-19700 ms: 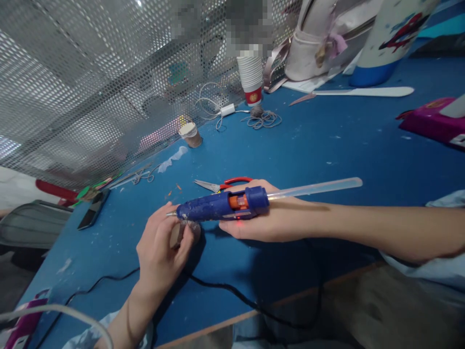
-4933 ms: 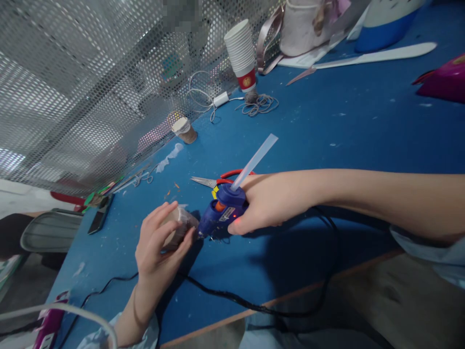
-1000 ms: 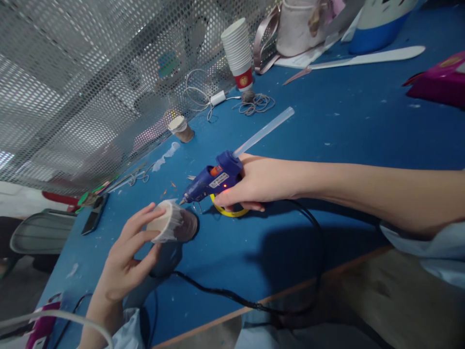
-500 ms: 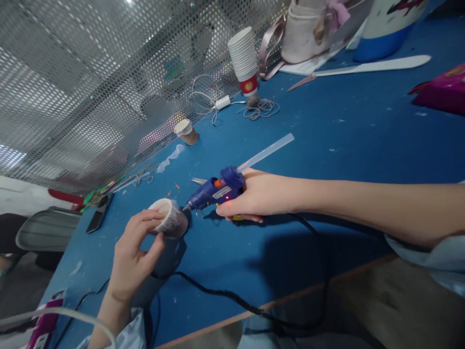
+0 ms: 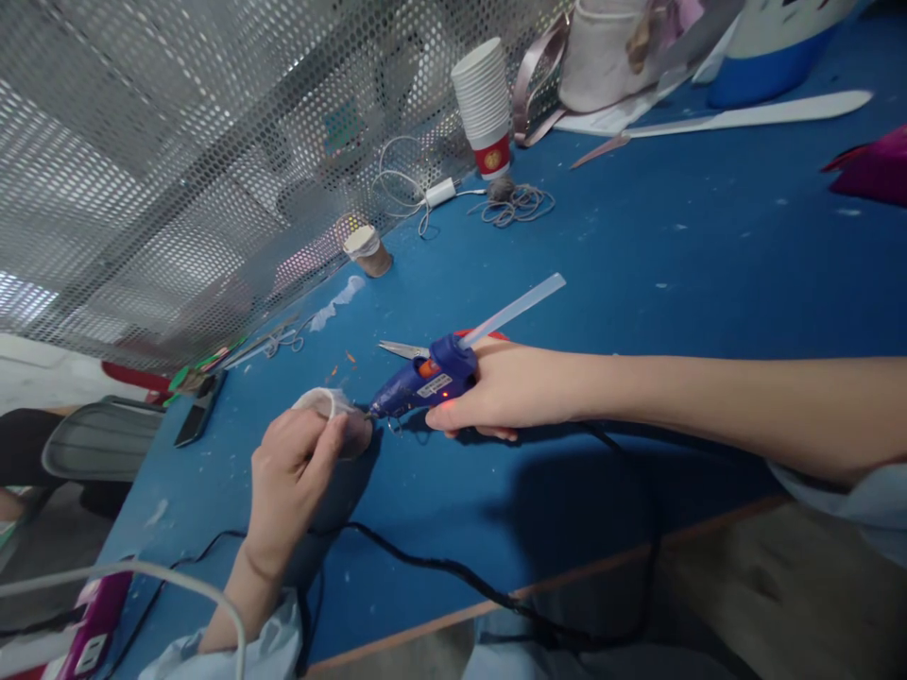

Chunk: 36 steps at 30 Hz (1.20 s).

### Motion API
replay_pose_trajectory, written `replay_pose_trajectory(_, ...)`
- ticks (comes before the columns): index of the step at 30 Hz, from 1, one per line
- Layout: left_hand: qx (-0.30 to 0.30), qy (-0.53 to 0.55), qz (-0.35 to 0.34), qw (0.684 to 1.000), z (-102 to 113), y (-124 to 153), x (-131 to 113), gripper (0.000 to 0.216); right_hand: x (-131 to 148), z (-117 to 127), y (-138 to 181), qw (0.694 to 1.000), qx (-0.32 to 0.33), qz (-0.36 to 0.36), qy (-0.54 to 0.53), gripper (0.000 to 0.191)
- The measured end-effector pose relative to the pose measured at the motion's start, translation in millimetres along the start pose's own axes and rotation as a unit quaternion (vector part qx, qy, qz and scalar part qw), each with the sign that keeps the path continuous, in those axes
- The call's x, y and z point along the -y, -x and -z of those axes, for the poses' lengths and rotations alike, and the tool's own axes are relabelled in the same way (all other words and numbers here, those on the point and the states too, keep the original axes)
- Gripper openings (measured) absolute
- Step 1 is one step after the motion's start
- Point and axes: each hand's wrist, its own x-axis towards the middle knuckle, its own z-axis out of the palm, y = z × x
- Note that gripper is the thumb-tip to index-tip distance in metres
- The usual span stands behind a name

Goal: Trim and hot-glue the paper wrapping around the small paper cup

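My right hand [image 5: 500, 392] grips a blue hot glue gun [image 5: 419, 382] with a clear glue stick [image 5: 521, 304] jutting from its back and a red light lit on its side. Its nozzle touches a small pale cup wrapped in clear film [image 5: 333, 414], which my left hand [image 5: 290, 477] holds from above with curled fingers, low over the blue table [image 5: 673, 264]. The gun's black cord [image 5: 439, 571] trails across the table toward me. Red-handled scissors [image 5: 407, 349] lie just behind the gun.
A perforated metal screen [image 5: 177, 161] walls the table's far left. A stack of paper cups [image 5: 486, 109], a white charger cable [image 5: 425, 194], a coil of twine [image 5: 514, 203], a small brown cup [image 5: 368, 250], a phone [image 5: 199, 406] and a pale bag [image 5: 609, 52] lie beyond.
My left hand has turned the wrapped cup and closed over it. The glue gun's nozzle has come down against the cup's side.
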Motion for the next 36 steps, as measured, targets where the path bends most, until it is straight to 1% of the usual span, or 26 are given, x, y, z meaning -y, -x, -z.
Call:
replay_pose_trajectory(3,0.006,0.013,0.014,1.000,-1,-1,-2,0.035,0,-1,0,1.000,0.002,-0.006,0.002,0.019)
replay_pose_trajectory(8,0.004,0.023,0.018,1.000,-1,-2,-2,0.035,1,-2,0,1.000,0.004,-0.008,0.004,0.019)
replay_pose_trajectory(10,0.007,0.026,0.034,0.999,-1,-1,-1,0.035,1,-2,0,1.000,0.004,-0.006,0.001,0.020)
replay_pose_trajectory(13,0.011,0.044,0.087,0.995,1,1,3,0.036,-1,-2,0,1.000,0.007,-0.009,-0.003,0.020)
replay_pose_trajectory(18,-0.036,0.073,0.202,0.976,4,4,15,0.048,-3,-5,-1,1.000,0.004,-0.005,-0.026,0.018)
replay_pose_trajectory(21,-0.047,0.088,0.241,0.965,4,5,19,0.051,-1,-8,0,0.999,-0.003,-0.001,-0.036,0.018)
replay_pose_trajectory(23,-0.046,0.098,0.247,0.963,3,6,20,0.050,0,-11,1,0.999,-0.009,-0.001,-0.037,0.019)
replay_pose_trajectory(27,-0.025,0.136,0.247,0.959,2,6,18,0.048,0,-18,-2,0.998,-0.018,-0.005,-0.053,0.019)
replay_pose_trajectory(32,-0.026,0.151,0.252,0.955,4,1,8,0.046,-1,-28,-7,0.996,-0.019,-0.007,-0.082,0.016)
replay_pose_trajectory(36,-0.023,0.170,0.247,0.954,4,-1,1,0.047,1,-30,-7,0.995,-0.025,-0.005,-0.095,0.015)
